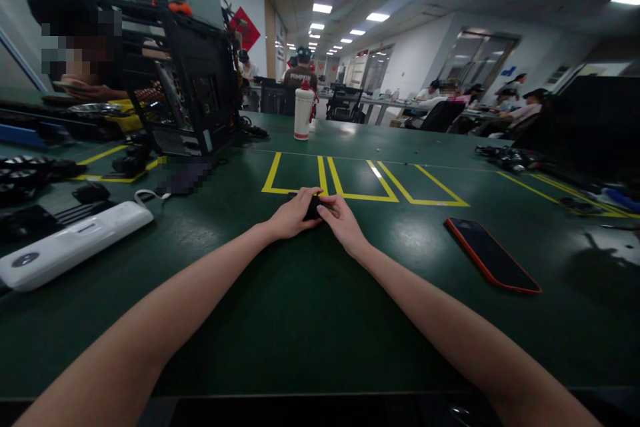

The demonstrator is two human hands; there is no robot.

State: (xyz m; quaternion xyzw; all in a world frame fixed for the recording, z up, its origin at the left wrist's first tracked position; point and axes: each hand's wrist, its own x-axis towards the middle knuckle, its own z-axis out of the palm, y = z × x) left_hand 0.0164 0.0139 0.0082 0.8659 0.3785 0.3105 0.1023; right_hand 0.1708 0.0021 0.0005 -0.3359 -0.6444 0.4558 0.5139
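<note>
Both arms reach forward over the green tabletop (300, 320), and the hands meet near its middle. A small black object (313, 208) sits between them; its kind is too small and covered to make out. My left hand (295, 215) is closed around its left side, with a thin dark end poking out past the fingers. From the right, my right hand (341, 220) pinches the same object with thumb and fingertips. The hands are just in front of the yellow tape outlines (357, 197) on the table.
A phone in an orange case (493, 255) lies at right. On the left are a white power strip (75, 240), black cables and an open black computer case (195, 80). A white bottle (303, 112) stands farther back. A person (75, 47) sits behind the case.
</note>
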